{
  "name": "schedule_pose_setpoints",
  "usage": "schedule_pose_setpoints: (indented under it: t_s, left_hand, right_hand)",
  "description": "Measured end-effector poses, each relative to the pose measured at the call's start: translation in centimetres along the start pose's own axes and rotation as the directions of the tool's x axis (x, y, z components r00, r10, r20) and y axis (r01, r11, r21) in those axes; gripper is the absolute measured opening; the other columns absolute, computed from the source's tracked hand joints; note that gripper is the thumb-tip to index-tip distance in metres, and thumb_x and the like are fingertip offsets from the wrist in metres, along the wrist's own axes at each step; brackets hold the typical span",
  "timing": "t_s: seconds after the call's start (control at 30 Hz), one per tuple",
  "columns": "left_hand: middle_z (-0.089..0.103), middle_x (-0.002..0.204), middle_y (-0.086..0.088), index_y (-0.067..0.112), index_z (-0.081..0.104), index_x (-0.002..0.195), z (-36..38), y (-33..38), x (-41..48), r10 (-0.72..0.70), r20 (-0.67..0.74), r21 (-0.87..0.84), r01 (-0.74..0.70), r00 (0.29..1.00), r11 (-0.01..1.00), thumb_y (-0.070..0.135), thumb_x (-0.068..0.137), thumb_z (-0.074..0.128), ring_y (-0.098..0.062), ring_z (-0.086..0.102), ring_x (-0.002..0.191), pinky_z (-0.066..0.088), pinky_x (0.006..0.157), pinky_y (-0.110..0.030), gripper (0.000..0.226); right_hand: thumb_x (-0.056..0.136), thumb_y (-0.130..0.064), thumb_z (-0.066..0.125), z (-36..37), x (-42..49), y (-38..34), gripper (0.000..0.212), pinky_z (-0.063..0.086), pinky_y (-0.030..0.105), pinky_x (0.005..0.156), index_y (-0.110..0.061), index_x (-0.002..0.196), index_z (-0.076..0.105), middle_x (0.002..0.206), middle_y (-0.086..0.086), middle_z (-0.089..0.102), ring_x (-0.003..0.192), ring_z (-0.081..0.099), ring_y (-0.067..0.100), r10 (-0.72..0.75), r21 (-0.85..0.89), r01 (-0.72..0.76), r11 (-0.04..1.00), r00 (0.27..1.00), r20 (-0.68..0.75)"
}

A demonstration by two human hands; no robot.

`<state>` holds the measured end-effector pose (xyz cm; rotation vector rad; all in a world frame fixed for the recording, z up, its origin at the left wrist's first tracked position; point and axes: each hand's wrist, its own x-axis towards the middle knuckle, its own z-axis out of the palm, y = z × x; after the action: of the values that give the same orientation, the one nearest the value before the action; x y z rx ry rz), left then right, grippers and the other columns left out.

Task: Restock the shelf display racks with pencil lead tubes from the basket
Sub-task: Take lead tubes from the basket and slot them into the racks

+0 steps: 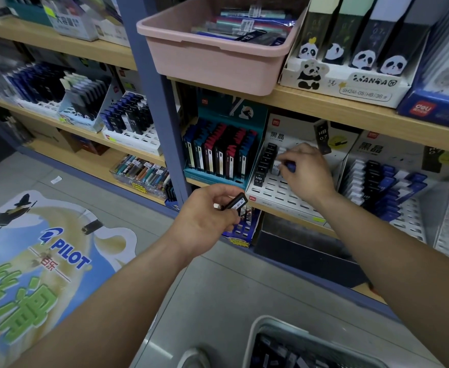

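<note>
While the right hand [307,171] pinches what looks like a blue-capped tube [291,166] at the white slotted rack [276,193], the left hand [207,216] grips a black lead tube [236,201] — long axis pointing up-right toward that rack's near-left corner, just beside it.
</note>
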<state>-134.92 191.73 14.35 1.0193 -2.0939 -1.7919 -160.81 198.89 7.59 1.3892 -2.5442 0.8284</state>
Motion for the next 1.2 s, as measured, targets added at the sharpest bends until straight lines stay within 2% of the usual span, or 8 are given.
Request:
schedule_pose_setpoints:
  t_s: [0.13,0.2,0.27,0.43,0.77,0.97,1.07,1.2]
  left_hand:
    - [0.069,0.103,-0.001,0.025,0.066,0.112,0.2,0.0,0.1,0.023,-0.019,-0.031,-0.024,1.000,0.999,0.000,0.090,0.069,-0.025,0.072,0.090,0.060,0.079,-0.030,0.034]
    - [0.071,0.102,-0.002,0.023,0.066,0.110,0.4,0.3,0.1,0.032,-0.018,-0.053,-0.033,0.999,0.998,-0.001,0.089,0.070,-0.026,0.072,0.091,0.060,0.079,-0.030,0.033]
    - [0.073,0.101,-0.004,0.020,0.065,0.112,0.7,0.7,0.0,0.044,-0.007,-0.080,-0.044,0.999,0.996,-0.002,0.088,0.071,-0.024,0.073,0.087,0.060,0.077,-0.029,0.033]
    - [0.071,0.101,-0.004,0.022,0.065,0.116,1.7,1.7,-0.9,0.100,-0.017,-0.065,-0.101,0.995,0.993,0.006,0.085,0.077,-0.003,0.069,0.066,0.055,0.068,-0.017,0.037]
    - [0.074,0.092,-0.011,0.018,0.064,0.117,2.1,2.0,-1.3,0.163,0.116,-0.217,-0.135,0.980,0.967,0.002,0.089,0.069,-0.025,0.075,0.083,0.061,0.077,-0.030,0.033]
    - [0.072,0.070,-0.006,0.009,0.065,0.098,2.3,1.9,-0.8,0.176,0.058,-0.044,-0.173,0.983,0.984,0.030,0.067,0.078,-0.022,0.070,0.066,0.061,0.068,-0.036,0.040]
    - [0.069,0.066,-0.005,0.007,0.063,0.091,2.4,1.6,-0.4,0.154,0.025,-0.041,-0.153,0.988,0.987,0.027,0.071,0.080,-0.020,0.067,0.061,0.059,0.064,-0.034,0.032]
    - [0.070,0.080,-0.006,0.012,0.069,0.090,2.5,1.4,-0.2,0.161,0.013,-0.008,-0.161,0.987,0.987,0.017,0.083,0.078,-0.022,0.069,0.070,0.060,0.068,-0.033,0.012]
  right_hand:
    - [0.092,-0.019,0.067,-3.4,-2.3,-3.2,0.020,0.050,0.029,0.084,-0.025,0.110,0.072,0.100,-0.009,0.062,0.094,0.059,0.012,0.029,0.256,-0.024,0.966,0.999,-0.018]
    - [0.094,-0.018,0.065,-5.8,-4.5,-5.9,0.016,0.050,0.021,0.077,-0.029,0.103,0.072,0.096,-0.014,0.068,0.088,0.062,0.004,0.028,0.481,-0.099,0.871,0.988,0.152]
    - [0.095,-0.020,0.065,-7.4,-6.6,-7.8,0.016,0.052,0.021,0.077,-0.031,0.103,0.072,0.097,-0.015,0.071,0.090,0.066,0.005,-0.025,0.585,-0.150,0.797,0.959,0.281]
    - [0.088,-0.013,0.073,-8.7,-9.5,-8.8,0.017,0.055,0.025,0.074,-0.030,0.088,0.071,0.084,-0.010,0.072,0.080,0.068,0.009,-0.006,0.605,-0.164,0.779,0.963,0.269]
    - [0.097,-0.005,0.059,-8.8,-10.7,-8.0,0.010,0.055,0.033,0.063,-0.014,0.100,0.062,0.084,0.001,0.066,0.066,0.065,0.020,0.061,0.693,-0.388,0.608,0.893,0.447]
    - [0.089,-0.014,0.073,-8.5,-10.7,-8.1,0.017,0.056,0.030,0.083,-0.028,0.098,0.071,0.093,-0.007,0.073,0.088,0.069,0.011,-0.080,0.667,-0.189,0.721,0.933,0.351]
    - [0.089,-0.007,0.071,-8.3,-10.5,-8.3,0.021,0.059,0.039,0.086,-0.024,0.101,0.071,0.092,-0.001,0.077,0.089,0.072,0.015,-0.045,0.710,-0.256,0.656,0.926,0.375]
    - [0.089,-0.006,0.071,-8.1,-10.3,-7.7,0.021,0.059,0.048,0.085,-0.020,0.104,0.069,0.088,0.002,0.077,0.085,0.074,0.019,0.011,0.699,-0.330,0.635,0.908,0.419]
